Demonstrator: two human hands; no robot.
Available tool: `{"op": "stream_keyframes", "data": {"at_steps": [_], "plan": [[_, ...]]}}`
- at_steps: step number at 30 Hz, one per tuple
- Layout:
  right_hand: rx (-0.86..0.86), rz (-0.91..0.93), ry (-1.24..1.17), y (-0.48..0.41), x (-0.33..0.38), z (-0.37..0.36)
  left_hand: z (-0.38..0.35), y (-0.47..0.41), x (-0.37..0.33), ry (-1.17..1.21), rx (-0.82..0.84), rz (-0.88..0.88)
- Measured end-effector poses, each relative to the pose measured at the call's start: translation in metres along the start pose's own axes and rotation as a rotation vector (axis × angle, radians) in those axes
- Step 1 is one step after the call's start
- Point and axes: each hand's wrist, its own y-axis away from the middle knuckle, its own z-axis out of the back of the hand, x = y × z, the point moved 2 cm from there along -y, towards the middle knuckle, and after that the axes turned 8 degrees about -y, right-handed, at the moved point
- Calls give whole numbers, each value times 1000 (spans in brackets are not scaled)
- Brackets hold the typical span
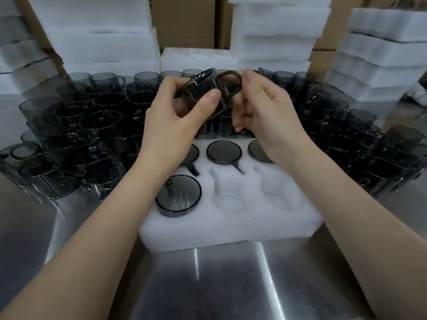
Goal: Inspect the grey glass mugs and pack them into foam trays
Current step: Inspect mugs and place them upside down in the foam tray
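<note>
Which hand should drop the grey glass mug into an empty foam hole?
Probably left: the left hand wraps the body of the grey glass mug, while the right hand only pinches its handle. The empty middle foam pocket lies between both arms.

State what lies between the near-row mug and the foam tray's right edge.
Two empty pockets of the foam tray lie right of that mug, as the head view shows.

Frame centre: left hand (175,121) grips tilted grey glass mug (203,95) by its body; right hand (265,114) pinches the handle. Below: white foam tray (231,229), four seated mugs (223,151).
</note>
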Motion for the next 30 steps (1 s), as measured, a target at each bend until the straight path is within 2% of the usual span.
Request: {"op": "stream_keyframes", "data": {"at_steps": [2, 6, 9, 12, 14, 16, 18, 25, 27, 30], "plan": [[24, -97, -79, -3, -3, 1, -2, 0, -2, 24, 59, -32], [235, -322, -318, -3, -9, -6, -8, 0, -2, 14, 257, -79], [274, -371, -429, -1, -8, -10, -9, 2, -4, -12, 332, -120], [127, -241, -252, -2, -9, -7, -5, 3, -8, -98, 222, -186], [25, -90, 34, 0, -7, -7, -4, 4, -12, -224, 193, -248], [-8, 40, 277, 0, -6, -5, -6, 5, -14, -313, 172, -282], [-21, 64, 317, 1, -6, -3, -6, 5, -16, -328, 152, -288], [-91, -107, -38, 1, -1, 0, -3, 7, -14, -234, 169, -314], [-68, -160, -146, -1, -3, 1, -3, 7, -14, -178, 179, -314], [54, -324, -382, -3, -7, 0, -3, 7, -14, -136, 194, -319]]}}
